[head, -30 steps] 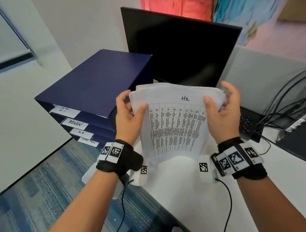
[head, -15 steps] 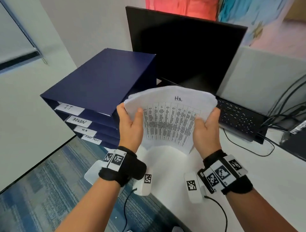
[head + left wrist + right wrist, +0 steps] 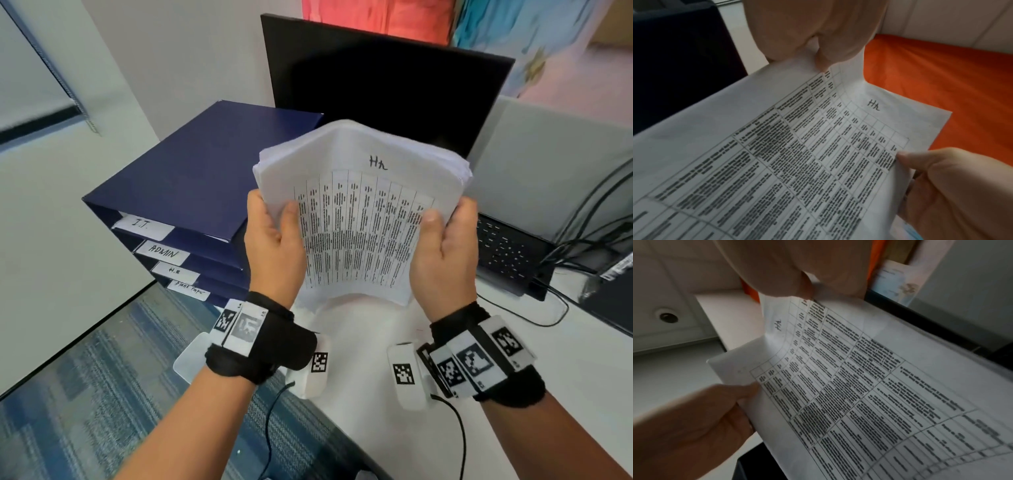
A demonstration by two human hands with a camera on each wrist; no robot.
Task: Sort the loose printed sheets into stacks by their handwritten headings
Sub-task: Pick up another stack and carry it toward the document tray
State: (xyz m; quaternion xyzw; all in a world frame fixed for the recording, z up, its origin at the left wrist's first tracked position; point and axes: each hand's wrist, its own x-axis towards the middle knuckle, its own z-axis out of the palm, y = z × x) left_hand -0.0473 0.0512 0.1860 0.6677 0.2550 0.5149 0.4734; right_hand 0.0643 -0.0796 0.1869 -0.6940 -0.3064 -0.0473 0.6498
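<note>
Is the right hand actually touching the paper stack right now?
Touching. The head view shows the right hand gripping the paper stack at its right edge, thumb on the printed top sheet; the left wrist view shows that thumb pressed on it.

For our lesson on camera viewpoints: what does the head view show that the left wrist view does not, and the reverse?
Only the head view shows the navy tray stack with labels I.T., ADMIN and H.R, the monitor, the keyboard and both wristbands. Only the left wrist view shows the table's grid lines up close. Both show the sheaf of sheets headed "HR", with the left hand and right hand gripping its side edges.
</note>
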